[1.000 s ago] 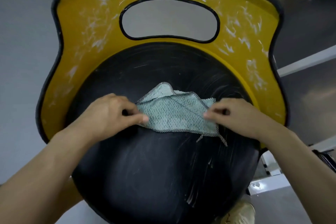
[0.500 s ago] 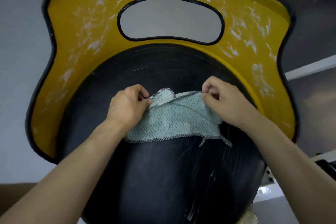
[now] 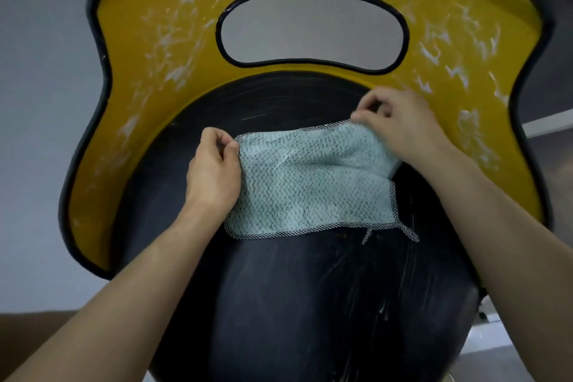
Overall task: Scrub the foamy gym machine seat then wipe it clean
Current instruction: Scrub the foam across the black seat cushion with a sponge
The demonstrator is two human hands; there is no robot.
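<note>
A gym machine seat fills the view: a round black pad [image 3: 294, 304] ringed by a yellow shell [image 3: 148, 65] streaked with white foam. A pale green scrub cloth [image 3: 310, 186] with a mesh edge lies spread on the pad's upper middle. My left hand [image 3: 214, 174] pinches the cloth's upper left corner. My right hand [image 3: 400, 124] pinches its upper right edge and lifts it a little off the pad. Thin foam streaks remain on the pad's lower right.
An oval cut-out [image 3: 313, 31] opens through the yellow shell above the pad. Grey floor [image 3: 40, 102] lies to the left. A white machine frame bar [image 3: 548, 122] runs past the seat's right edge.
Both hands have drawn the cloth's far edge apart, unfolding the folded cloth into a wider flat rectangle. My right hand moved up and right toward the yellow shell.
</note>
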